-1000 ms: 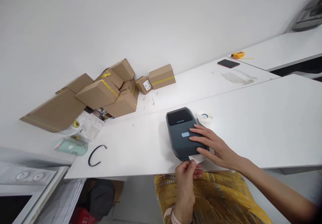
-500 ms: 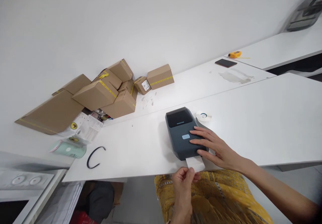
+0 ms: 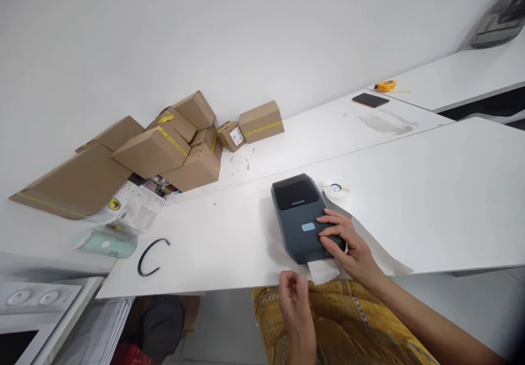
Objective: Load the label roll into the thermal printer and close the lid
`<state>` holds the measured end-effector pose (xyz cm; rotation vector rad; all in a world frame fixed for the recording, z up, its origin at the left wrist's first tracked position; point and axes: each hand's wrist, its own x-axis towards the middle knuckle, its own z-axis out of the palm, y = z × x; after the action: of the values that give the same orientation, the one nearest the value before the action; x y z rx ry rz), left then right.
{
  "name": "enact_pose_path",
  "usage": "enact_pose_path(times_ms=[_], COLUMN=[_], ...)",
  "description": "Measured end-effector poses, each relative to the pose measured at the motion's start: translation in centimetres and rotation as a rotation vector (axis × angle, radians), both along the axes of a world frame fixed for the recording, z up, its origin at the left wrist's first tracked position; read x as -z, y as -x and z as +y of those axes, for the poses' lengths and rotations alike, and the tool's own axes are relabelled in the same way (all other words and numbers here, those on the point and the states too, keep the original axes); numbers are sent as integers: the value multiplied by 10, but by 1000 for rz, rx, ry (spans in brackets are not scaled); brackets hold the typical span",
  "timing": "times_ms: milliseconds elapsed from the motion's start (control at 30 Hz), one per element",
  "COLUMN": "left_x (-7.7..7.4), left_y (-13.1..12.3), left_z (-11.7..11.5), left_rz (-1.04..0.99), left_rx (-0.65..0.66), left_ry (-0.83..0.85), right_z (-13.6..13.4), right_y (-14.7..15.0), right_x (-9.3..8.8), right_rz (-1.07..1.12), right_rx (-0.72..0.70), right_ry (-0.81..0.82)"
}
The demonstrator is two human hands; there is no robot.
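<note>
A dark grey-blue label printer (image 3: 295, 242) with a black window and a light blue button sits near the table's front edge. From its front comes a strip of white label paper (image 3: 322, 271), hanging toward the edge. My right hand (image 3: 348, 247) rests on the printer's right side, fingers apart and slightly bent on the lid. Just left of the paper strip, my left hand (image 3: 296, 299) is curled, apart from the strip, with nothing visible in it. A white label roll (image 3: 336, 189) lies behind the printer to the right.
Cardboard boxes (image 3: 150, 149) are stacked at the back left. Near them are a mint-green packet (image 3: 109, 243) and a black curved band (image 3: 143, 258). A phone (image 3: 370, 100) and a yellow tape measure (image 3: 385, 86) lie at the back right. My lap is below the table edge.
My left hand has let go of the paper strip and moved slightly left and down. My right hand's fingers have drawn in toward the printer's right edge. The view has shifted slightly.
</note>
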<state>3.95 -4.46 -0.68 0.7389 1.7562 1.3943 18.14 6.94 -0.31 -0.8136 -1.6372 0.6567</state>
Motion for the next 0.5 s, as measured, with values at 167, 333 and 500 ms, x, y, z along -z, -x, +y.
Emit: enact_pose_path(times_ms=[167, 333, 500], left_x=[-22, -26, -14], left_y=[12, 16, 20], left_z=[31, 52, 57], left_rz=[-19, -240, -228], left_rx=[-24, 147, 129], left_ry=[-123, -97, -113], right_z=[0, 0, -4], right_y=[4, 3, 3], right_x=[10, 15, 16], right_rz=[185, 236, 238], right_rx=[51, -4, 8], right_ry=[464, 646, 663])
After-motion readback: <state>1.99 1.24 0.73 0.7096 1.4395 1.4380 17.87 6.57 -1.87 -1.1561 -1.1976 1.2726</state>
